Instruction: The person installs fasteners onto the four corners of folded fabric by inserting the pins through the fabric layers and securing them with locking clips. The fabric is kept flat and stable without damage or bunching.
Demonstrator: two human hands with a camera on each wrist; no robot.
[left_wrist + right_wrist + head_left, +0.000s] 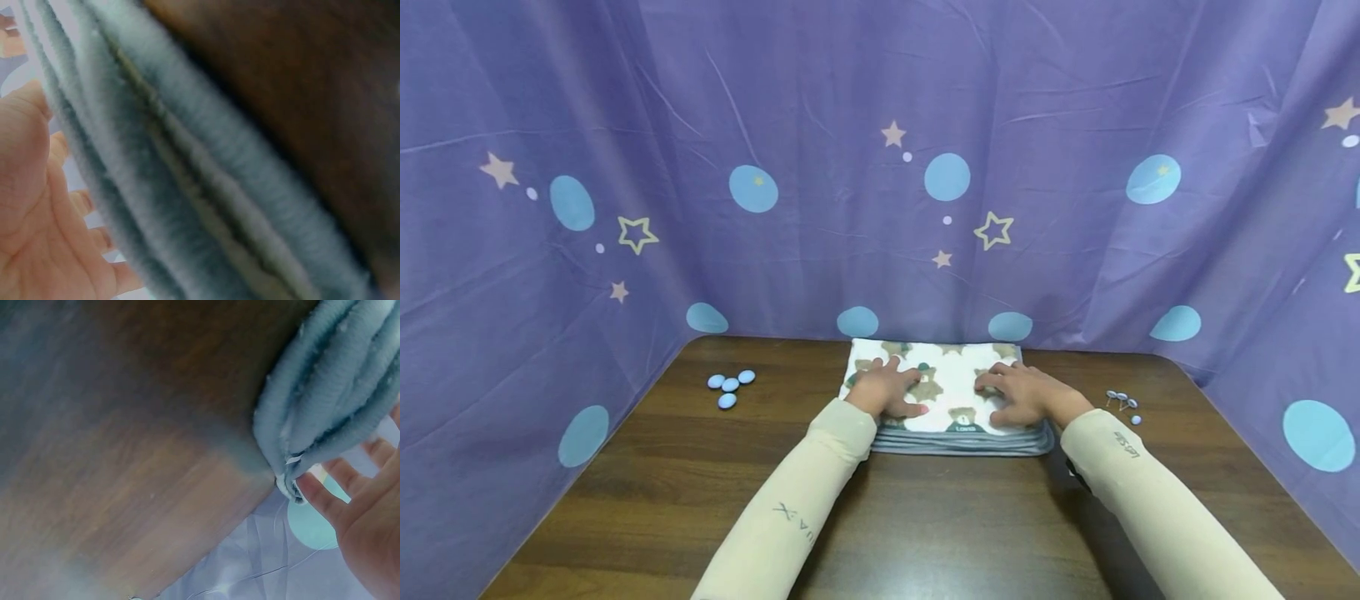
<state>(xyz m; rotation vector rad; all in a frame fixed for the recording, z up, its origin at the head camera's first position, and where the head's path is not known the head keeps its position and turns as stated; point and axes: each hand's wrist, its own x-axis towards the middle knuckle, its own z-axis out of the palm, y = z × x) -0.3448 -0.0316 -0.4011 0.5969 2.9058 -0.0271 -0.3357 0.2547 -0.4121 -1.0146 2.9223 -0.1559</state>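
A folded fleece blanket (951, 375), white with brown bears, lies near the table's far edge. Its stacked blue-grey edges face the front. On its left part rests my left hand (887, 390), fingers spread and palm down. My right hand (1026, 394) rests on the right part with its fingers extended and slightly bent. In the left wrist view the layered edge (137, 162) runs beside the palm and hides some of the fingers. The right wrist view shows the rounded folds (337, 387) at the blanket's corner, with fingertips right at them.
Several light blue oval discs (730, 384) lie on the brown wooden table (955, 517) at the left. Small blue-headed pins (1122, 397) with thin stems stand at the right, by one more blue piece (1136, 420). A purple curtain (850, 83) encloses the back and sides.
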